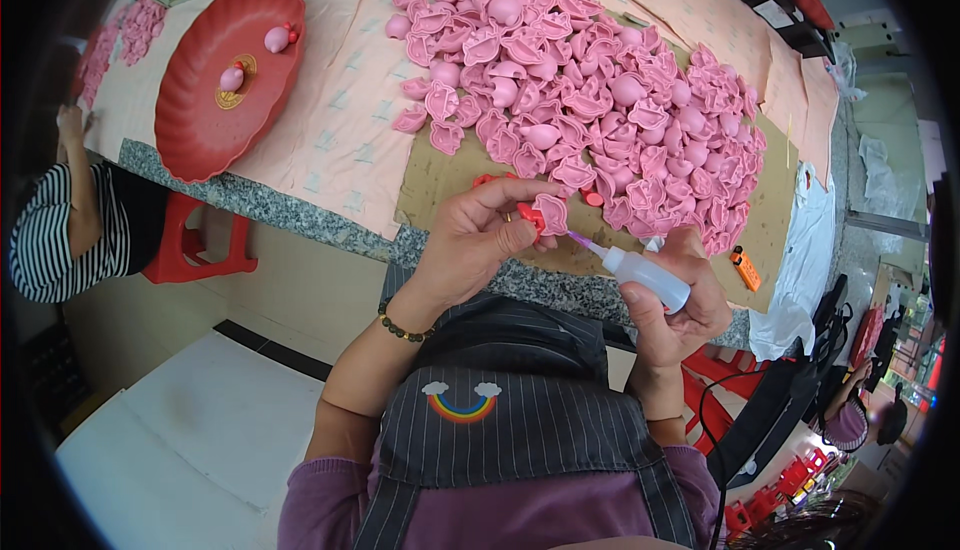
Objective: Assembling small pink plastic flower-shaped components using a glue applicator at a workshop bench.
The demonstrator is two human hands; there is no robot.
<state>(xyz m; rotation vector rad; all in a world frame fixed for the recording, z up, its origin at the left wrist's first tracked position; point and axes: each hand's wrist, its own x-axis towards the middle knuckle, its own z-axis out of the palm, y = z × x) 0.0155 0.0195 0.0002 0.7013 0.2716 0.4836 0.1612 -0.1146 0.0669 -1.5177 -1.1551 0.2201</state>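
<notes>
At frame centre the left hand (470, 240) pinched a small pink moulded piece (551, 214) with its red part, fingertips at the edge. It looked light, thin, probably a bit flexible. The right hand (680, 300) wrapped a soft white squeeze bottle (645, 276), nozzle touching the piece. No labels were readable; an orange lighter-shaped item (745, 269) lay right of centre.

Pink moulded piece (549, 214) w/ red bit, touched by tilted white squeeze bottle's (648, 278) purple nozzle.

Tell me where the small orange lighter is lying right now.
In the head view the orange lighter lies on the brown cardboard sheet to the person's right, just beyond the right hand and below the pile of pink pieces.
</notes>
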